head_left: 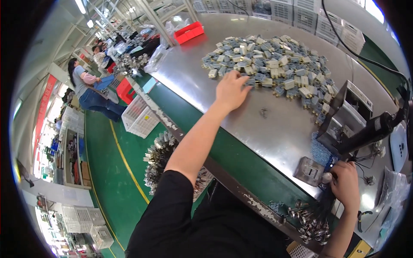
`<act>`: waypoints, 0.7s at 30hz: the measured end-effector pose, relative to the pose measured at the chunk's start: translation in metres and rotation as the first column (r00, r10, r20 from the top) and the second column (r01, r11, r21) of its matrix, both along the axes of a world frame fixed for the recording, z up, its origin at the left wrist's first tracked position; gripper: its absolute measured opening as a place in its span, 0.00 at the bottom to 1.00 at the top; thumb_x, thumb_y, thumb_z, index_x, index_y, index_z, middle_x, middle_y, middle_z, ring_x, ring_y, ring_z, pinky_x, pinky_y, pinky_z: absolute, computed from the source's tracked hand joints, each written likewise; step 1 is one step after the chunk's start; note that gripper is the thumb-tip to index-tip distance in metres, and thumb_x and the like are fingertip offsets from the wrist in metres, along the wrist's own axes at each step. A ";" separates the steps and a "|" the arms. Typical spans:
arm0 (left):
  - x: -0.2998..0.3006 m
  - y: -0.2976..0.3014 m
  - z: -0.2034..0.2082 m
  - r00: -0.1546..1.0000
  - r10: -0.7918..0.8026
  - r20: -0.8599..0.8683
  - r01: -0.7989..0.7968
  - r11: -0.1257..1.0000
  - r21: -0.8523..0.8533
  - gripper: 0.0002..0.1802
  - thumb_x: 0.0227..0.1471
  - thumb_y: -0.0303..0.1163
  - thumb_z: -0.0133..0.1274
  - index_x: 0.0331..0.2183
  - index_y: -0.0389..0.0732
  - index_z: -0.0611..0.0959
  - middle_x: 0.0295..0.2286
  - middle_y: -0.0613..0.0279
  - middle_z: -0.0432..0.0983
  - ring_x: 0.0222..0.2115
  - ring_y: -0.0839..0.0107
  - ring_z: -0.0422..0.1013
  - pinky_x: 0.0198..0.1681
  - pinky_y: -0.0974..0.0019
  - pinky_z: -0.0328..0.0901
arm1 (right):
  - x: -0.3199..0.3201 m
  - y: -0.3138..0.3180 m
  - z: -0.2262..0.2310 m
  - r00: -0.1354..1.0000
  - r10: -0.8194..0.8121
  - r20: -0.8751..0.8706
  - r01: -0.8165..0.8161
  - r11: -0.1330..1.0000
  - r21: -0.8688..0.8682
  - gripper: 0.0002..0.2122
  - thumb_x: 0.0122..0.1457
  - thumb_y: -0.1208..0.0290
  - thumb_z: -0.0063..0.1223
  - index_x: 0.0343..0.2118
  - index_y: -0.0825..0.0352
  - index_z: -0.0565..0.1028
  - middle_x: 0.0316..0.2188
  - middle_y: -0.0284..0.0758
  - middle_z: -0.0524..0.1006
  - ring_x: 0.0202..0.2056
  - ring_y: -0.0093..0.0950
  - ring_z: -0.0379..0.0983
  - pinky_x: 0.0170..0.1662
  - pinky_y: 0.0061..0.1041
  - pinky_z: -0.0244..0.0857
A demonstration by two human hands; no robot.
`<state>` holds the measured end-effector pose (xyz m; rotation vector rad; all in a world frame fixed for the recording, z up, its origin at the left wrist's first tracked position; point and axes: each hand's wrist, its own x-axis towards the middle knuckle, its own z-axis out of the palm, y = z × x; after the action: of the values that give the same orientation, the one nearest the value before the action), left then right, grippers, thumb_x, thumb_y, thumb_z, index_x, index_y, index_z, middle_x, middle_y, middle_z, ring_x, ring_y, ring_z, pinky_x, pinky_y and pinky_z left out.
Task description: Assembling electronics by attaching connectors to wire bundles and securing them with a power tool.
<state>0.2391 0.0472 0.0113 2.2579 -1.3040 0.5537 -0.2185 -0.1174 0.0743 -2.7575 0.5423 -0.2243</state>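
Observation:
My left hand (232, 91) reaches to the near left edge of a wide pile of small grey and cream plastic blocks with brass-coloured metal ends (275, 64). Its thumb is apart from its fingers, and nothing shows between them. At the right, my right hand (346, 182) is closed beside a small grey metal fixture (309, 170). A rounded silver piece (327, 177) shows at its fingertips, with black wires (327, 200) hanging below. What the right fingers grip is hidden.
A black cylindrical tool (370, 132) slants over a metal box (350, 107). Small bluish screws (319, 149) lie by the fixture. Round metal parts (307, 223) cluster at the table's near edge. A red bin (189, 32) stands far left; pliers (362, 220) lie lower right.

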 end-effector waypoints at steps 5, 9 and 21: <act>-0.007 -0.022 -0.011 0.993 -0.039 -0.111 0.037 0.999 -0.023 0.19 0.53 0.38 0.68 0.46 0.44 0.83 0.45 0.56 0.79 0.50 0.52 0.74 0.53 0.53 0.71 | -0.013 -0.004 0.000 0.997 -0.076 -0.015 0.076 0.997 0.033 0.05 0.46 0.80 0.57 0.26 0.72 0.73 0.28 0.45 0.73 0.37 0.48 0.72 0.47 0.42 0.63; -0.018 -0.011 -0.006 0.972 0.006 -0.237 0.010 0.998 0.068 0.21 0.53 0.34 0.67 0.46 0.40 0.78 0.43 0.54 0.80 0.47 0.52 0.76 0.50 0.51 0.72 | -0.012 0.000 -0.001 0.982 -0.166 0.087 0.145 0.967 0.210 0.06 0.49 0.82 0.59 0.29 0.73 0.72 0.29 0.45 0.72 0.37 0.48 0.71 0.47 0.41 0.63; -0.127 0.072 0.019 -0.315 -0.702 -0.639 -0.373 0.711 -0.596 0.13 0.71 0.25 0.48 0.55 0.39 0.75 0.50 0.51 0.80 0.49 0.52 0.81 0.48 0.62 0.80 | -0.016 -0.004 -0.004 0.965 -0.073 0.253 0.051 0.994 0.095 0.08 0.56 0.84 0.58 0.33 0.74 0.69 0.29 0.44 0.68 0.32 0.42 0.66 0.39 0.36 0.63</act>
<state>0.1118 0.1197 0.0300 0.8372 -0.2426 -0.9329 -0.2344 -0.1212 0.0706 -2.5751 0.5546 -0.5503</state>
